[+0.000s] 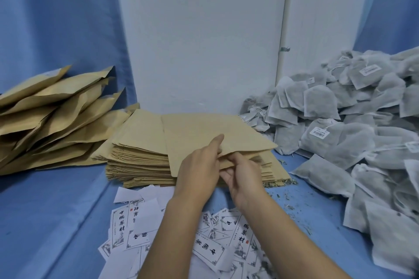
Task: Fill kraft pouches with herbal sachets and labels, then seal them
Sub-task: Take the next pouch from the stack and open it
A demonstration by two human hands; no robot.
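A stack of flat kraft pouches [140,156] lies in the middle of the blue table. Its top pouch [204,133] is lifted at the near right edge. My left hand [199,172] pinches that edge, thumb on top. My right hand [244,176] is just under the same edge, fingers curled against the pouch mouth. White labels with black characters [208,249] lie scattered in front of the stack, partly under my forearms. Grey herbal sachets [340,124] are heaped on the right.
Filled kraft pouches [52,115] are piled at the left. A white panel [204,41] stands behind the stack, with blue cloth [45,222] on the table and walls. Loose herb crumbs [292,201] lie near the sachets.
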